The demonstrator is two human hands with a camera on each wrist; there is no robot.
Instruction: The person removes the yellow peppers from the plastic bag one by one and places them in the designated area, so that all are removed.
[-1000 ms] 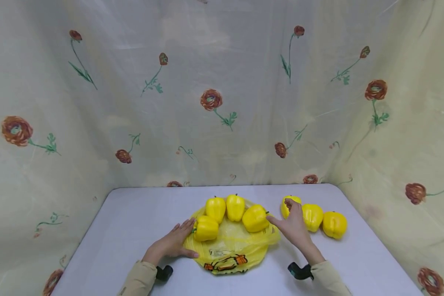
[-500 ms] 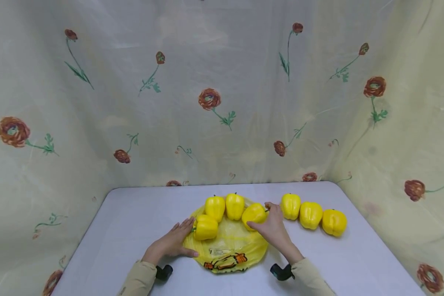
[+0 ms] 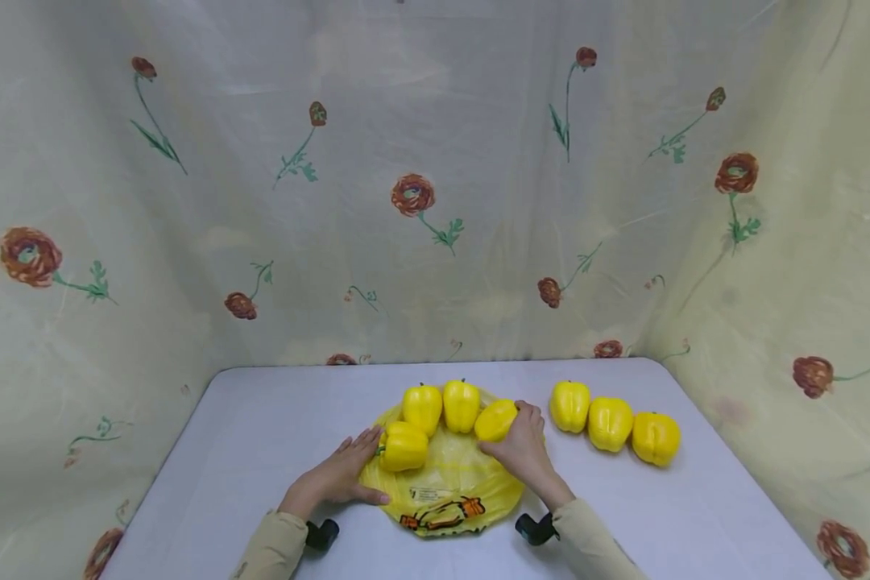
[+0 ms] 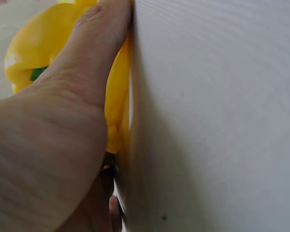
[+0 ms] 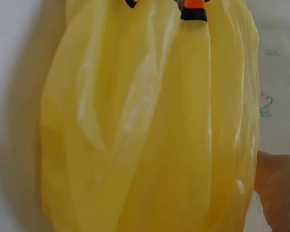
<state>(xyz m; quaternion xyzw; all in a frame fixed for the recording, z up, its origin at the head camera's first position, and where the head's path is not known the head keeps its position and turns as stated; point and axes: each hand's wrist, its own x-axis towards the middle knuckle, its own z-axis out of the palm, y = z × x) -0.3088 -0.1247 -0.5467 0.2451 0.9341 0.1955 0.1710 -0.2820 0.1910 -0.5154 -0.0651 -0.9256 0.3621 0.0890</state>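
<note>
A yellow plastic bag (image 3: 471, 475) with an orange-and-black print lies spread on the table. Four bell peppers, all yellow, rest on it: one on its side at the left (image 3: 403, 447), two upright at the back (image 3: 422, 409), and one at the right (image 3: 495, 420). My right hand (image 3: 525, 451) grips that right pepper, thumb in front and fingers around its far side. With fingers extended, my left hand (image 3: 342, 471) rests along the bag's left edge, fingertips by the left pepper. The left wrist view shows this pepper (image 4: 41, 38) beyond my thumb.
Three more yellow bell peppers (image 3: 610, 424) stand in a slanting row at the right of the white table (image 3: 261, 427). A flower-patterned curtain (image 3: 478, 201) hangs behind and along both sides. A black wrist camera (image 3: 322, 535) sits under my left wrist.
My right hand has moved left from beside the separate row of peppers and taken hold of the right pepper on the bag. My left hand has stayed in place.
</note>
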